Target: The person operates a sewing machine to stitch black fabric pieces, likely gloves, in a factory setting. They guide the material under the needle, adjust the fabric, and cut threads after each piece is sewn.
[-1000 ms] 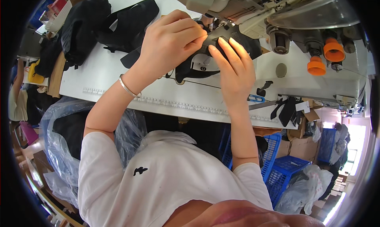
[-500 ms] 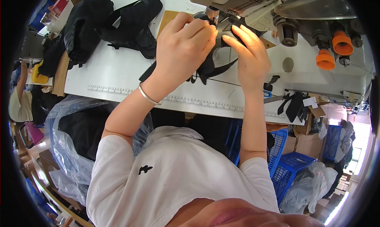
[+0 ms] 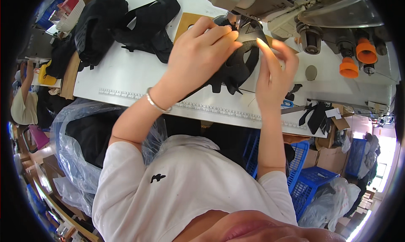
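Observation:
Under the sewing machine's needle area (image 3: 237, 22) lies a black fabric piece (image 3: 241, 71) with curved, strap-like edges hanging toward me. My left hand (image 3: 202, 52), a silver bangle at its wrist, bends over the piece's left side. Its fingers are curled together on the cloth, close beside the needle. My right hand (image 3: 276, 71) is at the piece's right edge, fingers apart and partly bent, one fingertip touching or almost touching the black edge. Both hands hide parts of the fabric, and the exact contact under the left fingers is out of sight.
Black sewn pieces (image 3: 147, 29) lie on the white table (image 3: 126, 75) at left. A ruler strip (image 3: 181, 105) runs along its front edge. Orange-capped parts (image 3: 348, 68) hang at right. Blue crates (image 3: 314, 178) and a plastic bag of black material (image 3: 88, 136) stand below.
More of the black piece now shows between my hands, its curved edge turned toward the right. My right fingers have gone from stretched out to more bent, shifting right and down.

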Demonstrator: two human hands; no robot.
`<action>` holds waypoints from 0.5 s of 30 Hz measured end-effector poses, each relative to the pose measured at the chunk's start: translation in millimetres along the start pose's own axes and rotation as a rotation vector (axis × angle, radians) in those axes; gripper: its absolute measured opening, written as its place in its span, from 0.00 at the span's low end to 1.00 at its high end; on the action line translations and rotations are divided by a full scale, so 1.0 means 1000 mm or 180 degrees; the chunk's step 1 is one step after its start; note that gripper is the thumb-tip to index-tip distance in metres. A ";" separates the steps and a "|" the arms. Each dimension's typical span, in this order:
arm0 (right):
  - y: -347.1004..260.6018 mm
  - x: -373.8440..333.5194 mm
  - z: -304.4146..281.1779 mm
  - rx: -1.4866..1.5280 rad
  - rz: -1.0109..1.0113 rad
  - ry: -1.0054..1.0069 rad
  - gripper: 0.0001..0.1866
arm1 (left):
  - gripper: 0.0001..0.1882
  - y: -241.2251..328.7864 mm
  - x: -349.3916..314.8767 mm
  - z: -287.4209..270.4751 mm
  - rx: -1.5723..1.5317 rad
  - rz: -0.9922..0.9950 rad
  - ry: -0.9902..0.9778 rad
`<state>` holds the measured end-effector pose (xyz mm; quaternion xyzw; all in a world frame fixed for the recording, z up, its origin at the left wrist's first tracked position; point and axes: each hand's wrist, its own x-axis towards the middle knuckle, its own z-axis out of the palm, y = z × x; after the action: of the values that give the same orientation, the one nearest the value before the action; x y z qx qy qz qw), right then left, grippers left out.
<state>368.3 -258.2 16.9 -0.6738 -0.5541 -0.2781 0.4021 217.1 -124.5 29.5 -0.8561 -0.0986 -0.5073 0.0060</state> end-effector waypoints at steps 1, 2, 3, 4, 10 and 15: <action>-0.012 -0.007 -0.008 0.0422 0.0164 -0.0260 0.22 | 0.15 -0.008 0.000 -0.008 -0.0111 0.0129 -0.0225; -0.023 -0.012 -0.018 0.0828 0.0336 -0.0503 0.25 | 0.18 -0.016 0.003 -0.017 -0.0234 0.0281 -0.0450; -0.030 -0.017 -0.023 0.1248 0.0519 -0.0752 0.28 | 0.21 -0.024 0.003 -0.025 -0.0352 0.0426 -0.0691; -0.032 -0.025 -0.021 0.1359 0.0732 -0.0871 0.30 | 0.25 -0.032 0.002 -0.032 -0.0257 0.0588 -0.0977; -0.040 -0.037 -0.013 0.2515 0.2168 -0.1202 0.27 | 0.22 -0.059 0.005 -0.015 -0.0288 0.1250 -0.0619; -0.042 -0.033 -0.016 0.2692 0.2172 -0.1074 0.27 | 0.18 -0.067 -0.002 0.004 -0.0894 0.1775 -0.0116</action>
<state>320.7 -286.4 7.9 -0.6301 -0.4246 0.2251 0.6099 208.3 -59.1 20.1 -0.8515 0.2111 -0.4793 0.0249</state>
